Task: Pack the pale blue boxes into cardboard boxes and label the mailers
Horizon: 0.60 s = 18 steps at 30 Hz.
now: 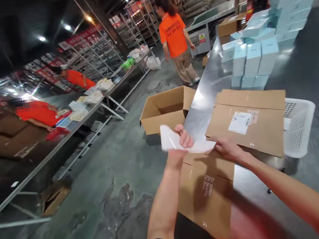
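Item, left hand (pixel 185 138): centre of the frame; fingers curled together, clamped on a white sheet (pixel 168 139); item, right hand (pixel 228 148): just right of centre; fingers closed on the right end of that same sheet; item, the sheet: white, bent, raised above the upper end of a near flat carton (pixel 207 193); whether it bears print, cannot be told

Item, the near flat carton: lower centre, folded flat, printed in white; no label on the part in view; item, labelled flat carton (pixel 264 132): right of centre, its white label (pixel 240 122) lying on the upper face; the labelling of this one looks done, that of the near one looks undone; both appear unopened into box form

Item, white basket (pixel 310 127): right, partly beneath the labelled carton; item, pale blue boxes (pixel 255 58): upper right, stacked on the metal worktop (pixel 247 194); item, open carton (pixel 163 122): centre, beyond the hands, flaps raised; its bottom is hidden; item, a person in orange (pixel 173 31): upper centre, walking aisle
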Motion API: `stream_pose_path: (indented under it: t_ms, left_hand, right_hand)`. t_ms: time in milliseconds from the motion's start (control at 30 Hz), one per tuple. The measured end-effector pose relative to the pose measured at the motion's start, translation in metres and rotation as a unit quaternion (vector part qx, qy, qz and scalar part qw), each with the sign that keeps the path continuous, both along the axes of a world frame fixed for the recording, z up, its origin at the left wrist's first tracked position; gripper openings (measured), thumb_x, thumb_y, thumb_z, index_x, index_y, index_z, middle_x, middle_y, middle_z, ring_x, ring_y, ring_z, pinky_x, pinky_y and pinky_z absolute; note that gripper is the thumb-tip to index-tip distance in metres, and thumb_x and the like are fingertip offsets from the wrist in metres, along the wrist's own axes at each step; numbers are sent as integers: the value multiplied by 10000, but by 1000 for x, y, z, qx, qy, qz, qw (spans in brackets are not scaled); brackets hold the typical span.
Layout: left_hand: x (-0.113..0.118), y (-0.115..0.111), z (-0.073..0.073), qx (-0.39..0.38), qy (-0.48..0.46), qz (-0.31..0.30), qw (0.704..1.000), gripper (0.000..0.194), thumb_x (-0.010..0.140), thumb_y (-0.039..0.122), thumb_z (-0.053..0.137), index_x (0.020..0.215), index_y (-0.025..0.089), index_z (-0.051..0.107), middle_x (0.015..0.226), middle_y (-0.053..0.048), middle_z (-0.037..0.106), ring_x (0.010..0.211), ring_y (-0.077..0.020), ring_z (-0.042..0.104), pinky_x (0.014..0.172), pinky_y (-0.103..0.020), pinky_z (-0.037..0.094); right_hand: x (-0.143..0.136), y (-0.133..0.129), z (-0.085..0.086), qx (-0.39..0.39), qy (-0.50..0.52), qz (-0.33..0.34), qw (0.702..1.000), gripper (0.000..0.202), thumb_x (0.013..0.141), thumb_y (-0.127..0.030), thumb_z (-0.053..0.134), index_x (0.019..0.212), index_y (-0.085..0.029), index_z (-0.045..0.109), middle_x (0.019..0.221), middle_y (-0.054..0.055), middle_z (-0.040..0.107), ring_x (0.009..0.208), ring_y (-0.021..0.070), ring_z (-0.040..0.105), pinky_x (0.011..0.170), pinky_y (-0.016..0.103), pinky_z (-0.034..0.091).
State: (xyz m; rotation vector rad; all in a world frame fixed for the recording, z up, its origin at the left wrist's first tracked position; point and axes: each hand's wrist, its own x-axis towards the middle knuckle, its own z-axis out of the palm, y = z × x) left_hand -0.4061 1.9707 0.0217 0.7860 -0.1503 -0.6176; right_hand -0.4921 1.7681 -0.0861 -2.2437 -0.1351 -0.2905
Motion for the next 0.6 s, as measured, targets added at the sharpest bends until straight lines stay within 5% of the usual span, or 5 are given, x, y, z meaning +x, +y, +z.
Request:
stream_pose_path:
  t_ms: [100,233,367,500,600]
  left_hand:
    - [-4,40,-5,135,-19,-12,991,687,870,817,452,828,167,672,570,-19,573,446,-155,519,496,-285,429]
    - [-13,47,-24,312,-106,44,943,375,744,492,793,841,144,693,789,-45,672,634,-134,575,594,-243,414]
    - [-28,42,-39,372,-172,-50,911,255,741,371,723,686,146,616,624,16,536,599,-117,454,589,-254,339]
    - [-44,57,-41,428,-276,-128,851,145,730,297,633,673,166,613,628,31,536,621,-121,443,616,-253,333]
    - [-59,70,-39,428,-339,-225,807,122,734,267,601,758,183,686,721,16,624,689,-140,508,659,-247,369]
  right_hand:
    - [1,2,5,-88,-104,-72,988,492,856,-66,440,1237,-180,729,1172,121,740,1087,280,697,981,459,578]
    - [-3,28,23,-126,-168,-15,978,442,974,-140,411,1313,-191,690,1308,139,686,1216,280,641,1086,478,517]
    - [-10,55,29,-98,-206,103,968,466,983,-162,395,1371,-193,650,1342,144,666,1271,270,617,1089,495,526]
    - [-16,54,42,-45,-111,136,983,545,955,-210,430,1489,-218,540,1505,123,543,1418,266,492,1182,497,438]
    - [-22,56,61,-53,-14,205,977,364,1020,-358,422,1226,-225,690,1305,123,669,1259,271,600,1220,532,352]
